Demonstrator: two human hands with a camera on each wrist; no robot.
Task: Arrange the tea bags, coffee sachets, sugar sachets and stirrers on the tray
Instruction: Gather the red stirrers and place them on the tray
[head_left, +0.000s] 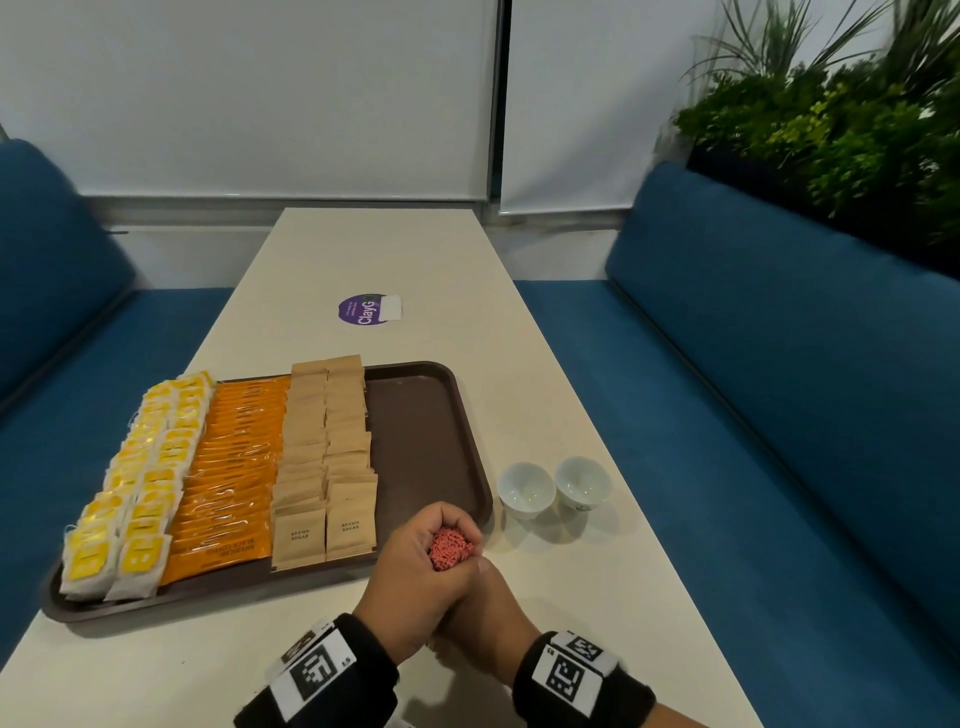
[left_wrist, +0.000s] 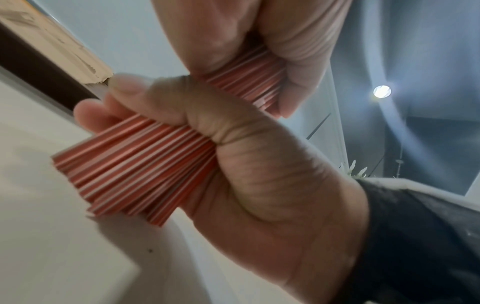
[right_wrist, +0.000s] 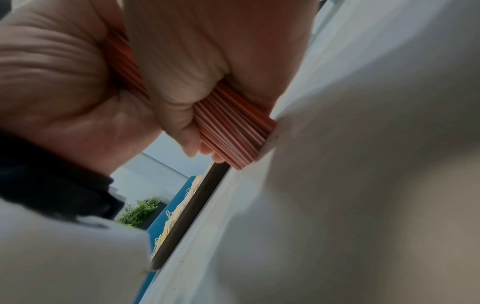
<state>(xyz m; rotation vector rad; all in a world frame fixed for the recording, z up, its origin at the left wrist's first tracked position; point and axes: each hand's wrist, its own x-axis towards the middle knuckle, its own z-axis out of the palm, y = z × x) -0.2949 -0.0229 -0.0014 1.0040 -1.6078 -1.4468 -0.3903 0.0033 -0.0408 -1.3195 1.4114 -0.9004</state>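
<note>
A thick bundle of red stirrers (head_left: 449, 548) stands upright just off the near right corner of the brown tray (head_left: 421, 441). My left hand (head_left: 415, 566) grips its upper part and my right hand (head_left: 488, 608) grips lower down. In the left wrist view the stirrers (left_wrist: 135, 168) fan out below the right hand (left_wrist: 259, 164). In the right wrist view the stirrers' (right_wrist: 231, 129) lower ends touch the table. On the tray lie rows of yellow tea bags (head_left: 135, 493), orange coffee sachets (head_left: 234, 467) and brown sugar sachets (head_left: 327, 457). Its right strip is bare.
Two small white cups (head_left: 526, 488) (head_left: 583, 483) stand on the cream table right of the tray. A purple sticker (head_left: 369, 309) lies further back. Blue benches (head_left: 779, 389) run along both sides, with plants (head_left: 831, 130) behind the right one.
</note>
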